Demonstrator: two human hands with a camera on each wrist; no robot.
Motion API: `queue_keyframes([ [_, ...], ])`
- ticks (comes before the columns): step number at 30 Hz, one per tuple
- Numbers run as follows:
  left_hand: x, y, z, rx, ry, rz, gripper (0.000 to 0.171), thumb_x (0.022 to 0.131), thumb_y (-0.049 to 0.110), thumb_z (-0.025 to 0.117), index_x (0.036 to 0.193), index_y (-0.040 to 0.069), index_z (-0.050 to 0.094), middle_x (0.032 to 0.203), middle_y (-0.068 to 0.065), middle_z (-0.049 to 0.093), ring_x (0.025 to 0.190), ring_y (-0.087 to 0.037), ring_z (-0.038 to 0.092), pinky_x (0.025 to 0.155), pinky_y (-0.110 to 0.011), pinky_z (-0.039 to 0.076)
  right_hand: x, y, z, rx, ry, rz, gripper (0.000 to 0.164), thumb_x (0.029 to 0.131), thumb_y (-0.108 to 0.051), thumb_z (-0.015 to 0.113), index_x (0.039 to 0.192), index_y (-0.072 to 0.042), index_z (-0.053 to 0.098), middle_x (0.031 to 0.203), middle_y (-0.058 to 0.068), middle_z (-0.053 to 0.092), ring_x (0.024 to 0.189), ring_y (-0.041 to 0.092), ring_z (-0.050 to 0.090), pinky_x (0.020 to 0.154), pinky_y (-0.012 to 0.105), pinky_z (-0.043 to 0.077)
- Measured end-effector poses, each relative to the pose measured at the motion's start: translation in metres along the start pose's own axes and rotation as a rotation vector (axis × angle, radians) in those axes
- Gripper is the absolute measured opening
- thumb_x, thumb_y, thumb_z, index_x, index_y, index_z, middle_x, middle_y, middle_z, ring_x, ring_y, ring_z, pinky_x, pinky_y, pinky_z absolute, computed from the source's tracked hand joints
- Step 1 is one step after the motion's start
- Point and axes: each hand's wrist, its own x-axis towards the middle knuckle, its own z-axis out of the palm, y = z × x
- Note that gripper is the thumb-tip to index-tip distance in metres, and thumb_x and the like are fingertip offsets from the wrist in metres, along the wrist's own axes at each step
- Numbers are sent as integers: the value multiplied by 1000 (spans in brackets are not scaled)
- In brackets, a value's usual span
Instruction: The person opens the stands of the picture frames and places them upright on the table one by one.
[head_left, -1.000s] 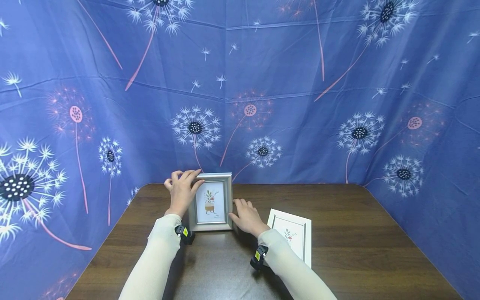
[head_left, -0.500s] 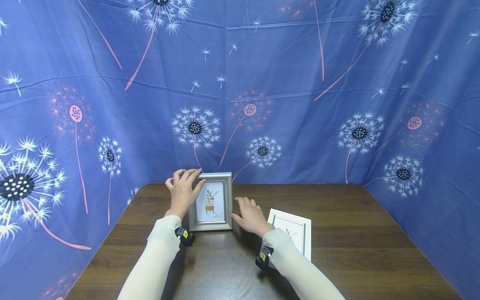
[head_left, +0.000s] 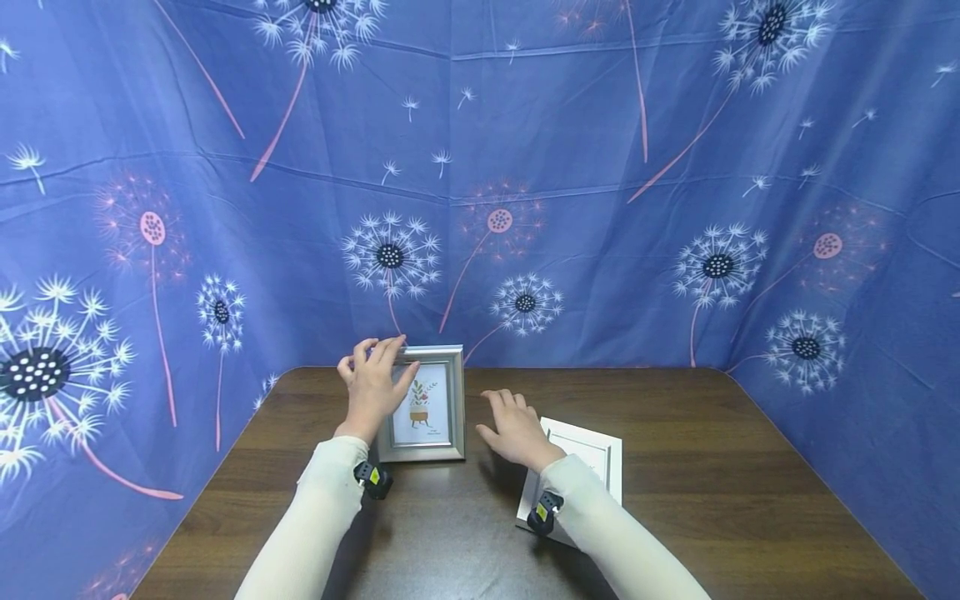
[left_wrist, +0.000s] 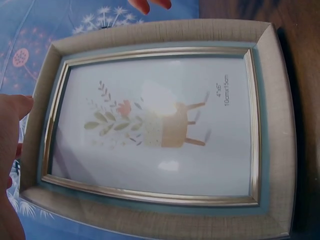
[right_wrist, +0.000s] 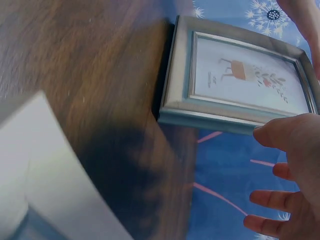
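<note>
A beige picture frame (head_left: pixel 422 452) with a print of a potted plant stands upright on the table, as the left wrist view also shows the frame (left_wrist: pixel 165 225) close up. My left hand (head_left: pixel 372 387) is at its upper left corner, thumb in front of the face and fingertips right at the top edge, loosely spread. To the right of the frame, my right hand (head_left: pixel 517 429) hovers with relaxed fingers and holds nothing. In the right wrist view, the right thumb (right_wrist: pixel 280 132) overlaps the side edge of the beige frame (right_wrist: pixel 172 95).
A white picture frame (head_left: pixel 613 475) leans back on the table behind my right wrist, which partly covers it. The brown wooden table (head_left: pixel 720 483) extends on both sides. A blue dandelion-print cloth (head_left: pixel 600 275) hangs along its back and sides.
My right hand has drawn away from the beige frame to the right. My left hand has shifted slightly right and up at the corner. Both frames stay where they were.
</note>
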Motion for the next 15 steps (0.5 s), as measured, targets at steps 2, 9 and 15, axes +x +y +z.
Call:
queue_keyframes([
  [2, 0, 3, -1, -3, -2, 4, 50, 87, 30, 77, 130, 7, 62, 125, -12, 63, 120, -37, 43, 93, -64, 21, -1, 4, -2, -21, 6, 2, 53, 93, -27, 67, 137, -4, 48, 129, 18, 53, 114, 39, 49, 86, 54, 44],
  [9, -2, 14, -1, -19, -6, 33, 53, 87, 30, 76, 132, 6, 60, 126, -12, 62, 122, -37, 41, 92, -63, 20, -6, 14, -13, -56, 11, 8, 50, 93, -25, 68, 134, -4, 50, 128, 18, 53, 115, 41, 49, 87, 55, 43],
  [15, -4, 24, 3, -20, -6, 57, 55, 87, 30, 77, 132, 5, 59, 126, -12, 62, 122, -36, 41, 91, -62, 21, -12, 22, -19, -84, 14, 8, 50, 92, -26, 69, 133, -4, 51, 127, 18, 54, 115, 41, 49, 89, 55, 43],
])
